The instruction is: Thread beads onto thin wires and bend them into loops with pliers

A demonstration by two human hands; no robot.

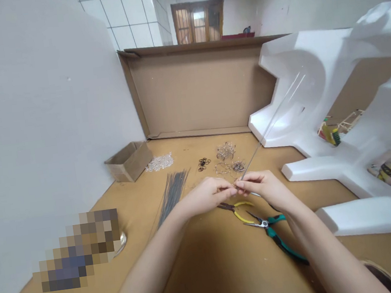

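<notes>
Over the middle of the table, my two hands meet fingertip to fingertip. My right hand pinches the lower end of a long, thin metal wire, which slants up and away to the right. The fingers of my left hand are pressed together at that same end, around something too small to make out. Just below the hands lie pliers with yellow handles, partly covered. Nearer to me, under my right forearm, are long-nose pliers with green handles. A bundle of straight grey wires lies left of my left hand.
Beyond my hands lie black rings, a pile of small metal pieces and another small metal heap. Clear beads sit beside a cardboard box. White foam packing borders the right; a cardboard panel stands behind.
</notes>
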